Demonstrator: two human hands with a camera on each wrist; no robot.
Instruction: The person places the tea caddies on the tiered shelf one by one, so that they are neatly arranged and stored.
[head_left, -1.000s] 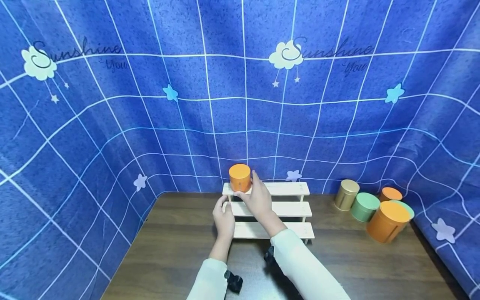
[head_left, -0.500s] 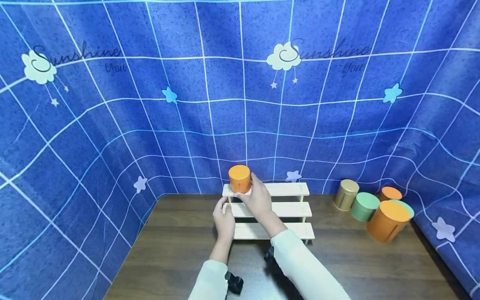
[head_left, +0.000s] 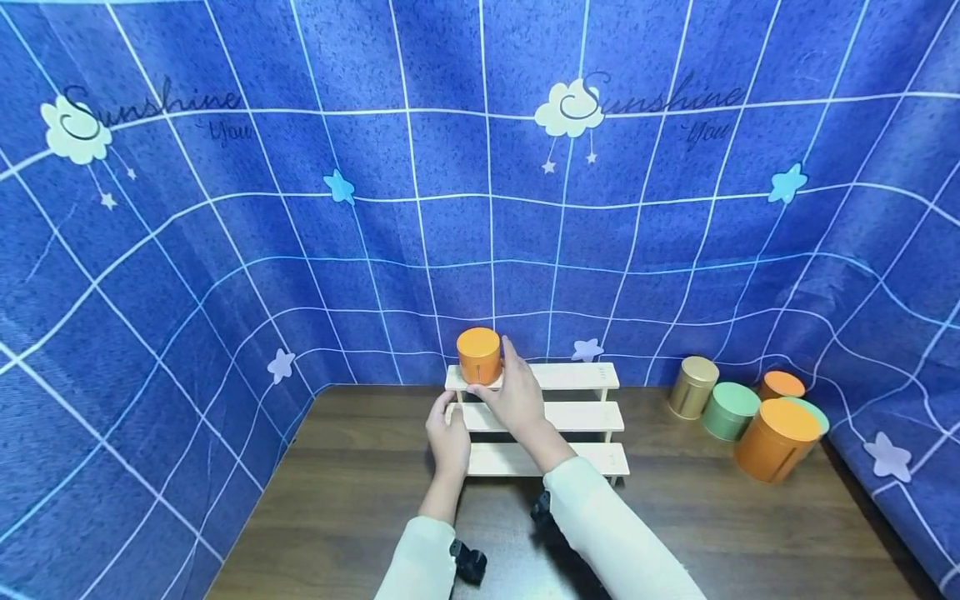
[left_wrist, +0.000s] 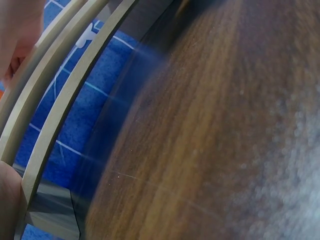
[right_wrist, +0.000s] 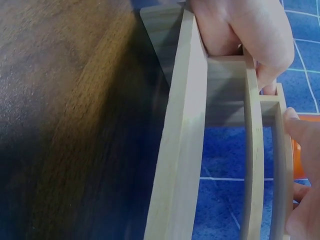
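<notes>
An orange lidded tin [head_left: 478,357] stands upright at the left end of the top step of a pale wooden three-tier display rack [head_left: 577,377]. My right hand [head_left: 519,400] holds the tin from its right and front, thumb low at the front and fingers up its right side. At the rack's left end, my left hand [head_left: 450,440] grips the side frame. The right wrist view shows that left hand [right_wrist: 245,30] curled around the frame, with the tin partly hidden behind the top board. In the left wrist view, the rack's boards [left_wrist: 70,95] cross the upper left.
On the right of the brown wooden table [head_left: 337,492] stands a group of tins: a gold tin [head_left: 693,388], a green tin [head_left: 731,412], a large orange tin [head_left: 776,442], and others partly hidden behind it. A blue patterned cloth [head_left: 420,233] hangs behind and at both sides.
</notes>
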